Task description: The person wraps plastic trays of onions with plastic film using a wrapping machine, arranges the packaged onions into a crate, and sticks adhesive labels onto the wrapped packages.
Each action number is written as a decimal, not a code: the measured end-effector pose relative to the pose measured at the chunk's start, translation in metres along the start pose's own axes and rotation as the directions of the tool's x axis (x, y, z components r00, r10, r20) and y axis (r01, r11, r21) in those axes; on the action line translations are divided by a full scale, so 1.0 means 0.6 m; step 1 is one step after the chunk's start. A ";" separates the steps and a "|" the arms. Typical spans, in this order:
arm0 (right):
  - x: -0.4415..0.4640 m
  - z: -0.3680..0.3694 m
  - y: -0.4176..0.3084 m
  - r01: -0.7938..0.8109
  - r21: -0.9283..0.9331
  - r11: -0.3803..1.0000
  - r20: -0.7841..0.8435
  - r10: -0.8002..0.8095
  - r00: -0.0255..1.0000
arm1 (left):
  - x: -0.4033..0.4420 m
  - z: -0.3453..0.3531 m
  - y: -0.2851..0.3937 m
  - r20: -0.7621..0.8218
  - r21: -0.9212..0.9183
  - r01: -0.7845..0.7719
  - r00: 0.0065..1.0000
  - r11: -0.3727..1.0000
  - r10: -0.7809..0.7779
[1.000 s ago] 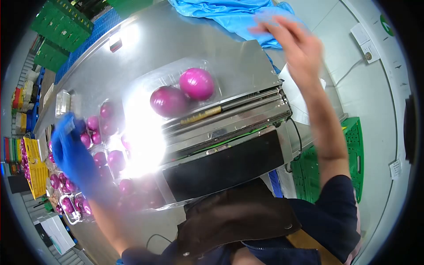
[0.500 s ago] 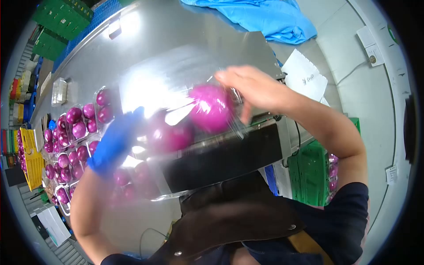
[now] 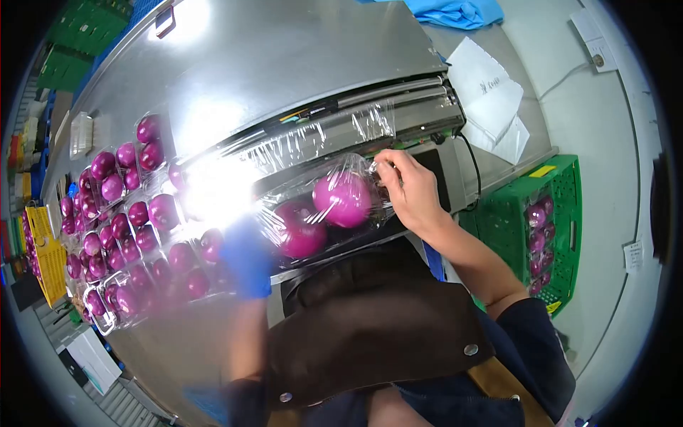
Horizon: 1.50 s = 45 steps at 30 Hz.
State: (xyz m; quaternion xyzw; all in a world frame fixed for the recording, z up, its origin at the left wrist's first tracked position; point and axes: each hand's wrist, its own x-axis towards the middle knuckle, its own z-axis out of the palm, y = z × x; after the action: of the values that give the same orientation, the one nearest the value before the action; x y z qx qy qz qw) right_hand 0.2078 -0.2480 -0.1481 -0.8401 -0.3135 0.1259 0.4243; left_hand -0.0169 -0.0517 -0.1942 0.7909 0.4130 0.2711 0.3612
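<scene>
A pack of red onions (image 3: pixel 342 199) under clear film is at the front edge of the bench, close to my body. My right hand (image 3: pixel 411 186), bare, pinches the gathered clear film (image 3: pixel 374 169) at the right end of this pack. My left hand (image 3: pixel 247 257), in a blue glove, is smeared by motion beside the pack's left end, so its fingers cannot be made out. Just behind the pack, a strip of clear film (image 3: pixel 313 142) hangs from the wrapping machine's roller (image 3: pixel 398 91).
Several clear trays of red onions (image 3: pixel 119 235) cover the left of the steel bench (image 3: pixel 284 53). A green crate (image 3: pixel 569 235) with packed onions stands low at the right. White papers (image 3: pixel 486 85) and blue plastic (image 3: pixel 455 13) lie behind; a black cable (image 3: pixel 478 171) hangs near the machine.
The pack has come down toward my body. My right hand has closed from spread fingers to a pinch on the film. My left hand has moved right and nearer. The roller is now uncovered.
</scene>
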 end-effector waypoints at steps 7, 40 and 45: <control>0.015 -0.065 0.022 -0.175 -0.076 0.982 0.107 0.183 0.977 | 0.012 -0.106 -0.022 0.175 0.470 -0.257 0.965 0.845 0.196; -0.233 -0.220 0.068 -0.383 -0.044 0.923 0.499 0.353 0.792 | -0.181 0.161 0.294 0.825 -0.565 0.273 0.200 0.779 0.528; -0.278 -0.305 0.013 0.137 0.291 0.947 0.228 -0.208 0.951 | -0.244 0.251 0.408 0.910 -0.307 0.487 -0.103 0.818 0.403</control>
State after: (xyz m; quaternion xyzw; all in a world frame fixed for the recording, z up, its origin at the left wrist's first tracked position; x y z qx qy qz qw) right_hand 0.1700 -0.4730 -0.0521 -0.7199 -0.4183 0.2370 0.5007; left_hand 0.1299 -0.3256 -0.1076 0.5521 -0.0742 -0.3130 0.7692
